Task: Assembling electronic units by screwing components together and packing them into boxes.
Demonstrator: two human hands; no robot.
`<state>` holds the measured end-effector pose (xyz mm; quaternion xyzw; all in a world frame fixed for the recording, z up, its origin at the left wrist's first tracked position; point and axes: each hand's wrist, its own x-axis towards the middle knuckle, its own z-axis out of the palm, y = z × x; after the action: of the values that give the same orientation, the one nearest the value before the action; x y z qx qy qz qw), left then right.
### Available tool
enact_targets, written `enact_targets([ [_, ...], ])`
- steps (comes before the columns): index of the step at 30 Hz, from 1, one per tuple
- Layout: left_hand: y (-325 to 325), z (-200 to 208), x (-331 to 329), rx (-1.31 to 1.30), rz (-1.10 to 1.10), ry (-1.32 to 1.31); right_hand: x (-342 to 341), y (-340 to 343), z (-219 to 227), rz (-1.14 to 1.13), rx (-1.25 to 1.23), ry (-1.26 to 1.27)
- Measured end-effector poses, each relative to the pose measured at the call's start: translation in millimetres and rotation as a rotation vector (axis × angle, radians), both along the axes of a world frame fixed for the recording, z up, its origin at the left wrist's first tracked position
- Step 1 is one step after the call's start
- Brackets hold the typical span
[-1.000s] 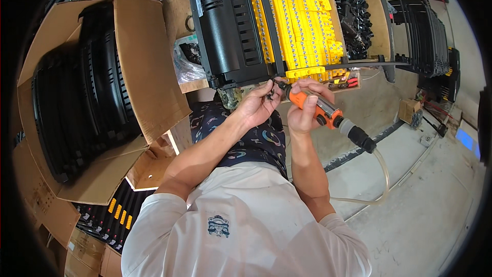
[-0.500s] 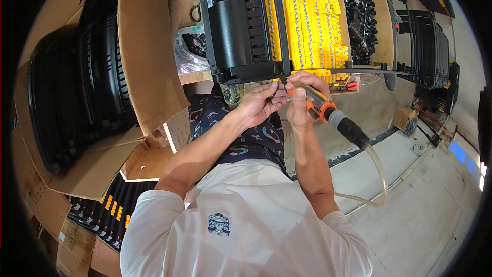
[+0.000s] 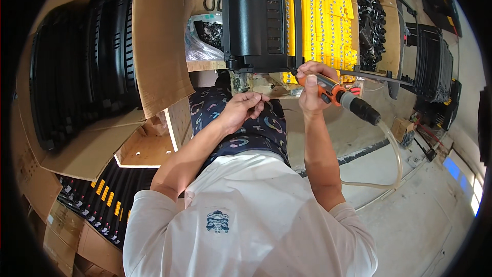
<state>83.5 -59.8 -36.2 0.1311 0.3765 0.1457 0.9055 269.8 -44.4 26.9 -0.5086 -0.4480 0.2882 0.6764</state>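
My right hand point(image 3: 310, 96) is wrapped round an orange and grey air screwdriver point(image 3: 334, 92), with a pale hose point(image 3: 395, 161) trailing from its black end. The tool's front end is at the lower right corner of a black slotted housing point(image 3: 253, 31), by a long dark bar; my fingers hide the exact contact. My left hand point(image 3: 239, 113) hovers over my lap, below the housing and apart from it. Its thumb and fingertips are pinched together, and whatever is between them is too small to make out.
Yellow blocks with rows of metal dots point(image 3: 325, 20) are stacked right of the housing, beside a box of small black parts point(image 3: 371, 25). On the left, a cardboard box point(image 3: 160, 41) holds black housings. Scissors point(image 3: 209, 3) and a plastic bag point(image 3: 197, 46) lie between.
My left hand has drawn back from the housing's corner toward my lap. My right hand keeps the screwdriver at the corner. The whole view has shifted slightly.
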Motion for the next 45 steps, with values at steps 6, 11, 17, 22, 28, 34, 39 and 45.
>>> enact_targets([
  [6,5.1,8.5,-20.3,0.100,0.014,0.056,3.2,-19.6,17.4,-0.058,0.015,0.095],
  [11,21.5,-10.4,-57.2,0.120,0.157,0.254,-1.7,-48.7,35.2,-0.015,0.048,0.137],
  [17,95.5,-133.0,-66.4,0.367,0.278,0.664,15.2,-79.4,36.1,-0.113,-0.053,0.134],
  [22,169.5,-244.5,-49.0,0.757,-0.148,1.204,39.7,-127.0,34.0,-0.347,-0.221,0.156],
  [28,184.7,-301.9,-119.0,0.880,0.094,0.982,83.2,-230.4,31.4,-0.623,-0.267,0.209],
  [34,28.4,-169.0,-104.0,0.282,-0.312,1.115,138.3,-361.7,-0.7,-0.876,-0.279,0.356],
  [39,-136.9,-178.4,-59.7,0.174,-0.729,1.171,185.8,-464.7,-6.0,-1.147,-0.267,0.404],
  [45,-166.2,-260.1,108.6,0.100,-0.942,1.058,240.0,-549.5,-60.4,-1.330,-0.149,0.697],
])
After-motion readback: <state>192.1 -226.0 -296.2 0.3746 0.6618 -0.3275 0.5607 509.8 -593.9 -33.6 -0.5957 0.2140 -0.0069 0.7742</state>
